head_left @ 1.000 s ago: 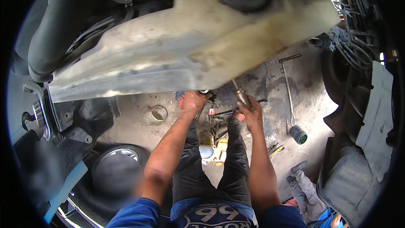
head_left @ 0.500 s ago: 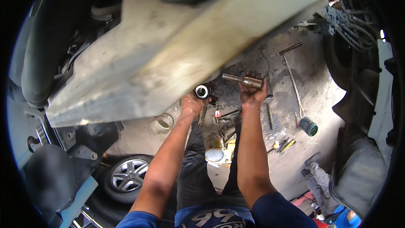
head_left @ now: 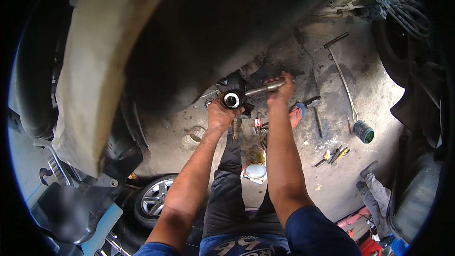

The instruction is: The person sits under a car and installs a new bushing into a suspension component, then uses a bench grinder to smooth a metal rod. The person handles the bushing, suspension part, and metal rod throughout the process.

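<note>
My left hand (head_left: 221, 116) is wrapped round the lower left side of a dark, greasy metal part. A bright ring-shaped bore (head_left: 232, 100) faces up from that part. In my closed right hand (head_left: 281, 90) is a stepped steel rod (head_left: 258, 90), gripped by its thicker end. Its thin end points left and lies right beside the dark part; whether they touch I cannot tell. Below the bore hangs a brownish metal piece (head_left: 236, 128), between my forearms.
A large pale and dark panel (head_left: 102, 61) hangs overhead at left. On the stained floor lie a hammer (head_left: 318, 116), a long-handled bar (head_left: 343, 76), a green can (head_left: 363, 132) and pens (head_left: 339, 154). A wheel (head_left: 154, 196) lies lower left. Another person's legs (head_left: 374, 194) show at right.
My right hand has brought the rod closer to the dark part, its thin end now beside it. My view has shifted, so the panel sits farther left and its dark underside shows.
</note>
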{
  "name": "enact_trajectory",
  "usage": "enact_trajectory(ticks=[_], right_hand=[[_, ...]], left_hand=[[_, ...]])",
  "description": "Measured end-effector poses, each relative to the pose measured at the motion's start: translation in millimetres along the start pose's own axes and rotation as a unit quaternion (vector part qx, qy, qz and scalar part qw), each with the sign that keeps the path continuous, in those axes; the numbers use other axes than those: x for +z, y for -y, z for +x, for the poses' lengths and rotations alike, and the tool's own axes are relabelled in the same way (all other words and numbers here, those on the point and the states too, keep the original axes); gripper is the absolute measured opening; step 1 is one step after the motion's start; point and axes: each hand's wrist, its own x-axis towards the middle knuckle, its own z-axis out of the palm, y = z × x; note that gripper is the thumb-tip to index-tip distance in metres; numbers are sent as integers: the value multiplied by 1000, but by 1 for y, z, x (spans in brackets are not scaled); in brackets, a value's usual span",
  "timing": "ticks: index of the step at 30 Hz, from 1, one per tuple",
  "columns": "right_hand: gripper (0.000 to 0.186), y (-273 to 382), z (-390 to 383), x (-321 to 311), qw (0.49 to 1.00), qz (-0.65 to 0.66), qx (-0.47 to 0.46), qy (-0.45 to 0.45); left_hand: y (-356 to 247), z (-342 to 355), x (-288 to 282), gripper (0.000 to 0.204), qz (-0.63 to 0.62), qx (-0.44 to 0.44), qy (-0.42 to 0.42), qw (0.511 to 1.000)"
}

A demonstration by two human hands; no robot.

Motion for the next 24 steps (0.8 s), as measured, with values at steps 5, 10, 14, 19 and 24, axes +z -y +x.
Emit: enact_trajectory(ticks=[5, 10, 14, 19, 24], right_hand=[[17, 1, -4, 4, 1000, 5, 1, -25], [14, -4, -16, 0, 995, 56, -60, -50], [12, -6, -23, -5, 998, 15, 3, -59], [16, -5, -19, -9, 990, -19, -18, -136], [18, -11, -18, -21, 990, 63, -14, -127]], left_hand=[[5, 1, 1, 61, 8, -24, 11, 1000], [9, 4, 3, 57, -90, -29, -15, 995], [3, 6, 1, 61, 115, -14, 22, 993], [-13, 1, -1, 57, 107, -19, -2, 994], [-14, 3, -1, 59, 138, -34, 24, 990]])
